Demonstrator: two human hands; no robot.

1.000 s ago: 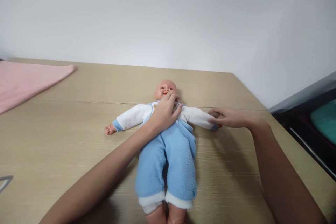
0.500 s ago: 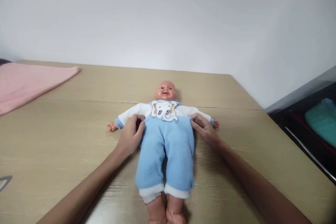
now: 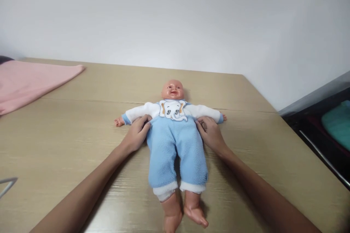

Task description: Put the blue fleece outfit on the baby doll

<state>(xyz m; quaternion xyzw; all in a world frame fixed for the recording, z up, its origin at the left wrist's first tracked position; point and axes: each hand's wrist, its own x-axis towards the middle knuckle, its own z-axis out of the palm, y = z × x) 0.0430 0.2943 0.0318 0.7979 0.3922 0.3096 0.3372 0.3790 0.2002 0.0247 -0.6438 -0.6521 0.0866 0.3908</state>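
A baby doll point(image 3: 177, 145) lies on its back on the wooden table, its head away from me and its arms spread out. It wears a blue and white outfit with an elephant face point(image 3: 172, 110) on the chest. My left hand point(image 3: 139, 131) pinches the outfit at the side of the waist, on the left. On the other side, my right hand point(image 3: 209, 131) has its fingers closed on the cloth at the same height. Both bare feet of the doll show near the bottom edge.
A pink cloth point(image 3: 35, 80) lies at the table's far left. At the left edge is a thin grey metal piece point(image 3: 9, 185). Beyond the right edge of the table point(image 3: 273, 145) stands a dark thing with a teal cloth point(image 3: 337, 123). A pale wall rises behind.
The doll's lower body and legs have shifted up and slightly right in the view, and its feet are now apart. My right hand's fingers have closed more on the cloth.
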